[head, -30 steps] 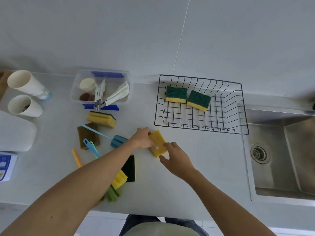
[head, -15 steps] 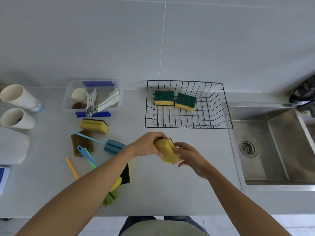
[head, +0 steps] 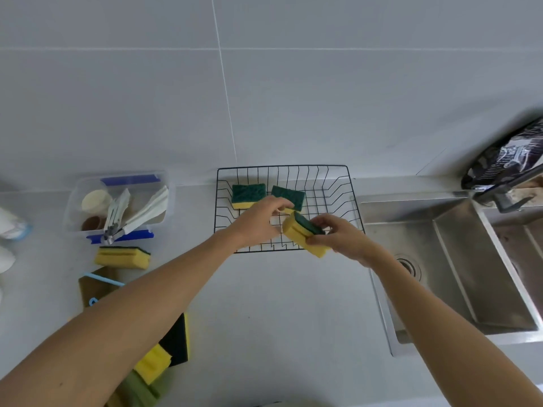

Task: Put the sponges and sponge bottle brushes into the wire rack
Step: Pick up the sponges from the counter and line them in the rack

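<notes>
A yellow sponge with a dark green scrub face (head: 305,234) sits tilted in the right hand (head: 338,237), whose fingers pinch its ends above the front right part of the black wire rack (head: 346,183). The left hand (head: 258,221) hovers beside it over the rack with loosely spread fingers gripping nothing, partly hiding one of two green-topped sponges (head: 248,195) lying inside at the back. On the grey surface (head: 279,304) to the left lie another yellow sponge (head: 122,257), more sponges under the left forearm, and a clear plastic box (head: 117,201); a steel sink (head: 458,265) lies right.
</notes>
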